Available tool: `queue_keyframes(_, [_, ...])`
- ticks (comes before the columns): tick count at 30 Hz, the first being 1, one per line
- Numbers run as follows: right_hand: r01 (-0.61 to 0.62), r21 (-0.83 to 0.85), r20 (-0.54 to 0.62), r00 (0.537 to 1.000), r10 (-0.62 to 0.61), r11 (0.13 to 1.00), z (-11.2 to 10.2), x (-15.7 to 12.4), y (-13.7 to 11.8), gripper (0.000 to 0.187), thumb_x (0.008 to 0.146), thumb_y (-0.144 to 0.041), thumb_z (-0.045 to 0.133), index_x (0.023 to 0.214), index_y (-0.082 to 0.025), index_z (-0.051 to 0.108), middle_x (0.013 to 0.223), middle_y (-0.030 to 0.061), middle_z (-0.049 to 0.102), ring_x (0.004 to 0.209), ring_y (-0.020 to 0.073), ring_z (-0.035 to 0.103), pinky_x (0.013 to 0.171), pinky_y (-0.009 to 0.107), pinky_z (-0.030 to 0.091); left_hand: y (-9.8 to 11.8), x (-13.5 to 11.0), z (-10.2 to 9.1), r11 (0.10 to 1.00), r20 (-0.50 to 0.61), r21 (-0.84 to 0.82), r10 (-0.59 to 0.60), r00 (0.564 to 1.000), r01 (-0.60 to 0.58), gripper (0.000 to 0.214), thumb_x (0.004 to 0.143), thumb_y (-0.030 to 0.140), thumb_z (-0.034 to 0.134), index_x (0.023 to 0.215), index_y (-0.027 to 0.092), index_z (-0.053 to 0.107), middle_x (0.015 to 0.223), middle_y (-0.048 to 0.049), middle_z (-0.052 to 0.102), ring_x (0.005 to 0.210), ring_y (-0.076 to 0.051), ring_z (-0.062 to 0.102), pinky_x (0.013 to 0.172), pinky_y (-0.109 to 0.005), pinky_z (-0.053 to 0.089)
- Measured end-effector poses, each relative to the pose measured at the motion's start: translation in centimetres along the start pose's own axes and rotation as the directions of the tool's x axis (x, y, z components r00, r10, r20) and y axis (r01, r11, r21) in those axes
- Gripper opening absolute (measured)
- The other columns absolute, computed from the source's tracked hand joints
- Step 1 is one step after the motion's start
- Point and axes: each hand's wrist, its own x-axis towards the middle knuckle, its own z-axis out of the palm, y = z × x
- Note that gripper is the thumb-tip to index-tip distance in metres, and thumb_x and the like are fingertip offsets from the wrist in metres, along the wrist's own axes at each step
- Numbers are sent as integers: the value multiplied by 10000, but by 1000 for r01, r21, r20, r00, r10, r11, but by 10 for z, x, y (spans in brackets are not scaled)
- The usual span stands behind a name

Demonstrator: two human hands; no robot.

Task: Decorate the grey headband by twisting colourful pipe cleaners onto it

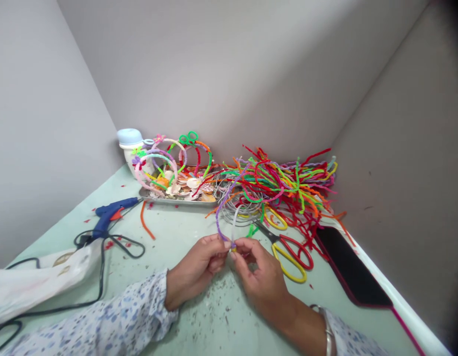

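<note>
My left fingers [222, 245] and right fingers [239, 245] are clamping together on a purple chenille stem [218, 217], held above the pale green counter [210, 316]. Around them: fuzzy twisted hoops [165, 158] standing finished among seashells [193, 183] on a steel tray [177, 201], far left; a loose multicoloured stem heap [284, 185] waiting, far right; red-and-yellow scissors [284, 264] lying near right; a blue glue gun [112, 212] resting left.

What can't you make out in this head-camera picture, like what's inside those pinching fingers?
Head view:
- Pinched end of the purple pipe cleaner: hidden by the fingers of the left hand and right hand.
- Some seashells on the tray: hidden behind pipe-cleaner rings.
- White bag: cut off by the left edge.
</note>
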Motion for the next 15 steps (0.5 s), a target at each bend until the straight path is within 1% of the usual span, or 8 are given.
queue_keyframes(9, [-20, 55, -46, 999, 22, 998, 0, 1, -3, 143, 862, -187, 545, 997, -222, 577, 856, 29, 643, 755, 146, 631, 669, 250, 541, 2, -1, 0, 999, 6, -49, -22, 1000, 22, 180, 750, 215, 657, 667, 129, 523, 524, 87, 272, 460, -43, 175, 442, -202, 127])
queue_keyframes(12, [-11, 76, -50, 999, 15, 997, 0, 1, -3, 142, 862, -172, 546, 991, -221, 578, 862, 33, 631, 759, 145, 621, 665, 251, 538, 2, -2, 0, 998, 5, -46, -33, 999, 33, 202, 739, 231, 673, 656, 130, 518, 522, 87, 269, 457, -41, 175, 442, -201, 128])
queue_keyframes(15, [10, 103, -47, 999, -5, 995, -1, 0, -2, 149, 860, -158, 550, 992, -222, 572, 869, 33, 620, 767, 143, 614, 665, 249, 537, 3, -3, 0, 997, 33, -53, -54, 998, 56, 181, 737, 228, 674, 681, 128, 534, 533, 83, 286, 454, -39, 172, 440, -202, 124])
